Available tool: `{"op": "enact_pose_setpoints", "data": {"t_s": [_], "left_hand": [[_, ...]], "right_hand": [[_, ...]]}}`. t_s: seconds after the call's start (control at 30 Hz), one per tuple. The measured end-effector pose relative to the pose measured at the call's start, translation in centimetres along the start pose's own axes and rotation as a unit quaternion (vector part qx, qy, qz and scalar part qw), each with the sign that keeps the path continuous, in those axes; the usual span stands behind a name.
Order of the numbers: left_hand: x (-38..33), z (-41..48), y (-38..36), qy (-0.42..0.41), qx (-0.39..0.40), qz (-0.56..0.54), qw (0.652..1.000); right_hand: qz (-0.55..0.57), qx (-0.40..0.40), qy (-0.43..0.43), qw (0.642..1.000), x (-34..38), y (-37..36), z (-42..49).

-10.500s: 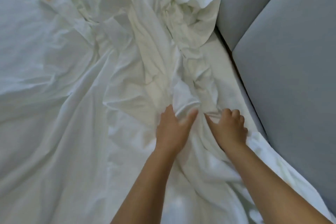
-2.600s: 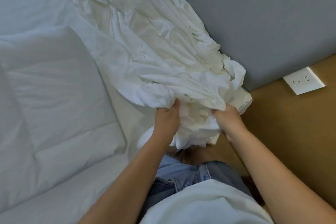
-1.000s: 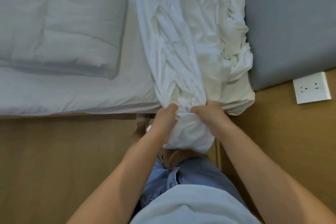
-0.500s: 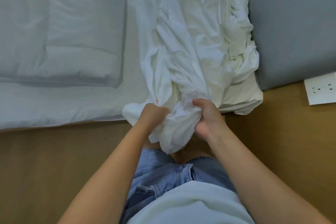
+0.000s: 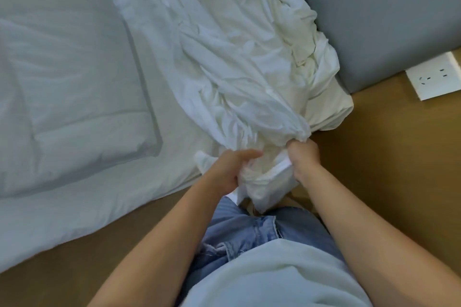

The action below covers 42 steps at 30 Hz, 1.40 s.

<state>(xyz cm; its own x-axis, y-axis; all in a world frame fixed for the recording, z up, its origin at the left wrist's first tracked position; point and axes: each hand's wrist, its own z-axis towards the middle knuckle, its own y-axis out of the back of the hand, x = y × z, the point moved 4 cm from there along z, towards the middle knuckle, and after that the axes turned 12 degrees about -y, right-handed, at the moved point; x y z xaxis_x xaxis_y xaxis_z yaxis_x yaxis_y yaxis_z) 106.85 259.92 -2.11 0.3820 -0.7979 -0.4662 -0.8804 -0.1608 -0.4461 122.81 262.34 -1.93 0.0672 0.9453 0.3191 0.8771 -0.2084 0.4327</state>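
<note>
At the bed's near corner, beside a grey padded headboard (image 5: 386,20), a person is gathering a crumpled white bed sheet (image 5: 237,70). The sheet is lying in a long twisted band along the headboard edge of the white-covered mattress (image 5: 149,194), and its bunched end is hanging off the near edge. The left hand (image 5: 229,172) is gripping that bunch, fingers curled into the cloth. The right hand (image 5: 303,157), just beside it, is clenching round the sheet's twisted neck. A white quilted duvet (image 5: 69,77) is lying toward the bed's left edge, well apart from both hands. A white wall socket (image 5: 434,80) is showing just below the headboard. Ten seconds earlier the sheet was heaped across the bed; half a second ago both hands were already holding this same bunch.
</note>
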Motion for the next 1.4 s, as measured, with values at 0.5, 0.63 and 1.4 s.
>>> {"op": "enact_pose_setpoints", "data": {"t_s": [0.5, 0.63, 1.4], "left_hand": [[-2.6, -0.9, -2.1, 0.058, 0.127, -0.064, 0.988], [-5.4, -0.2, -0.1, 0.007, 0.066, 0.213, 0.975], [-7.7, 0.0, 6.3, -0.051, -0.159, 0.48, 0.861]], "right_hand": [[-0.319, -0.131, 0.138, 0.928, 2.7, -0.4, -3.0], [-0.116, -0.087, 0.057, 0.988, 2.4, -2.1, -2.1], [-0.206, -0.098, 0.286, 0.931, 3.6, -2.6, -6.6]]}}
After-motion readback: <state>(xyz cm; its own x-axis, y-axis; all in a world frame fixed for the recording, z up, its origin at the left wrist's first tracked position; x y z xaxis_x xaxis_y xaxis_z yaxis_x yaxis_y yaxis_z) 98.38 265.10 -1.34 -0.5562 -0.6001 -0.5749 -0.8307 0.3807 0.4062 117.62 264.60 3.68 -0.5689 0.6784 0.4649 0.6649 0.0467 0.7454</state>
